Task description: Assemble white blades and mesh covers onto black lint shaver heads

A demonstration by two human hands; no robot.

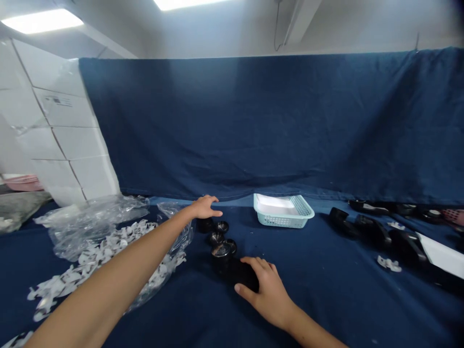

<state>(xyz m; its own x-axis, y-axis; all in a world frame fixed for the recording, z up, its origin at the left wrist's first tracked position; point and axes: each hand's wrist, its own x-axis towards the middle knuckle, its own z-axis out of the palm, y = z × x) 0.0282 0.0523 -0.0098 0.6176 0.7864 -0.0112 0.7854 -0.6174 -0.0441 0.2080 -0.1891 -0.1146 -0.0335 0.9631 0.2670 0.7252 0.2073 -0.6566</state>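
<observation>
My left hand (206, 208) reaches forward over the blue cloth, fingers apart, just above a black part (205, 225). Its palm side is hidden. Several small round black cups (216, 238) lie in a cluster between my hands. Close to the front, my right hand (266, 290) has its thumb and fingers around the end of a dark black piece (237, 273), which has a round cup-like end (221, 250) on its far left.
White plastic parts (97, 256) spill from a clear bag (101, 217) at the left. A light blue basket (283, 220) with white sheets stands at the back. Black curved parts (373, 232) and a white piece (442, 253) lie at the right. A blue curtain (253, 125) hangs behind.
</observation>
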